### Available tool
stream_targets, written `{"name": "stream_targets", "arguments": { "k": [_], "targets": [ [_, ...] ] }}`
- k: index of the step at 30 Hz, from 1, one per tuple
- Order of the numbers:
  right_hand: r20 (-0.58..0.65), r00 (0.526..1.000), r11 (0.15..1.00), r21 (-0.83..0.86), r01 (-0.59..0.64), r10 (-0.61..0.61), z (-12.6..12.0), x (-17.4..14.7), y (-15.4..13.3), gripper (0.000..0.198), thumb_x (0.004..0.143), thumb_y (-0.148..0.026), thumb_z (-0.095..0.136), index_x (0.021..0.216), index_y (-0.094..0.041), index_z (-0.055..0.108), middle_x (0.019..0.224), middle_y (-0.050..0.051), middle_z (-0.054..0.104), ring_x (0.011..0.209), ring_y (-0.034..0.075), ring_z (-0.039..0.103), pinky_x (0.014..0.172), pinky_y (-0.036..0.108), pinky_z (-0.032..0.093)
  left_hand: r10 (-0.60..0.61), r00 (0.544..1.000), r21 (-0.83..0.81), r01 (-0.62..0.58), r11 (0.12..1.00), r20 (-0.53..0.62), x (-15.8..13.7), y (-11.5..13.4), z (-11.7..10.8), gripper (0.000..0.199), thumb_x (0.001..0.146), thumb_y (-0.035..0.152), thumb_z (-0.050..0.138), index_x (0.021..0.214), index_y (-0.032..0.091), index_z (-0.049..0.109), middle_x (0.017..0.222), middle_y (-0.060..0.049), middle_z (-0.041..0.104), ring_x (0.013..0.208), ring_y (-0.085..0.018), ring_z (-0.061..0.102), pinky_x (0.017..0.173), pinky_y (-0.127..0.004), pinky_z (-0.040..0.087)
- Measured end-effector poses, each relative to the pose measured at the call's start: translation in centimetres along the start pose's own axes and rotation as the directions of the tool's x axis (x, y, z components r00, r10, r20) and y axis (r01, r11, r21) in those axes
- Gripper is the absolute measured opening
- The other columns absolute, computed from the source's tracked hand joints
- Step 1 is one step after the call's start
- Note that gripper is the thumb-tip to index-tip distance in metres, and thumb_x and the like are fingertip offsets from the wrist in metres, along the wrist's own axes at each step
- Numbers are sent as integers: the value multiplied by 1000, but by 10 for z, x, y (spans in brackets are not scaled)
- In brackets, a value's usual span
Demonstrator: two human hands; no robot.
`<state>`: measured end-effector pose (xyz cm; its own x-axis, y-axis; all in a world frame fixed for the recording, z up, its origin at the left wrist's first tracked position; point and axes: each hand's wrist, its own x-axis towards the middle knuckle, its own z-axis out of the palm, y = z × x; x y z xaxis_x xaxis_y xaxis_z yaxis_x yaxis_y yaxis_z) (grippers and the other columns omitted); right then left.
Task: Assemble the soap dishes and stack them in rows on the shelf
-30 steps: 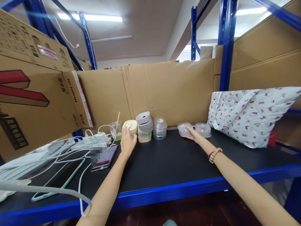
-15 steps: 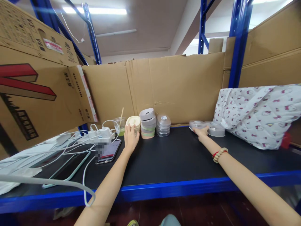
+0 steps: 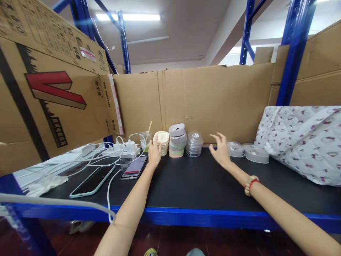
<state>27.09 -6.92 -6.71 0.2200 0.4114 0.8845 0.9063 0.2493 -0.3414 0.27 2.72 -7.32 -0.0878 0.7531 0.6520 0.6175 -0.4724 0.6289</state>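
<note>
My left hand [image 3: 154, 153] is at the left side of a stack of cream-coloured lids or shallow containers [image 3: 164, 143], fingers pointing up and apart; whether it touches them I cannot tell. To the right of that stack stands a pile of oval bands [image 3: 177, 140] in grey, green and peach. Beside it is a stack of clear plastic covers [image 3: 194, 144]. My right hand [image 3: 221, 151] hovers over the table with spread fingers, holding nothing. Just right of it lie two low grey containers with clear tops, one nearer [image 3: 235, 149] and one farther right [image 3: 256, 153].
Two phones lie at left, one dark-screened [image 3: 93, 181] and one lit [image 3: 135, 167], among white cables and a power strip [image 3: 130, 151]. A clear cup with a straw [image 3: 146, 138] stands behind. Cardboard [image 3: 213, 103] walls the back; a quilted patterned bag [image 3: 301, 142] is at right.
My right hand has let go of the left grey container and moved left, its fingers spreading. My left hand has shifted slightly toward the left side of the cream stack. The view has turned left.
</note>
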Motion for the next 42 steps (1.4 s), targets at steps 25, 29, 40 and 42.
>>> {"name": "stream_targets", "arguments": {
  "k": [25,29,40,42],
  "targets": [
    [-124,989,903,430,-19,80,70,35,-110,25,75,-38,62,91,-20,66,127,10,46,122,21,43,102,37,36,-148,908,-577,-117,808,-392,0,48,-17,17,65,29,70,75,14,68,91,-5,45,87,-16,59,79,-29,50],
    [-112,992,876,471,101,-54,60,17,-106,28,74,-45,62,89,-22,66,128,8,46,124,21,42,104,38,34,-193,924,-664,-80,743,-329,-4,56,-21,27,75,31,57,93,14,66,96,-7,51,86,-15,60,75,-25,50],
    [133,982,864,501,53,-137,48,3,-105,27,66,-38,72,87,-21,69,130,9,41,118,22,48,105,40,36,-311,822,-843,528,104,477,-11,79,-26,30,84,29,34,81,14,61,83,-8,67,88,-18,64,75,-27,53],
    [145,980,852,522,39,-134,46,0,-106,28,63,-35,75,86,-21,68,131,9,40,117,22,49,104,40,37,-283,809,-837,546,35,515,-13,83,-30,37,87,39,36,86,13,62,89,-8,68,92,-20,64,74,-29,54]
  ]
}}
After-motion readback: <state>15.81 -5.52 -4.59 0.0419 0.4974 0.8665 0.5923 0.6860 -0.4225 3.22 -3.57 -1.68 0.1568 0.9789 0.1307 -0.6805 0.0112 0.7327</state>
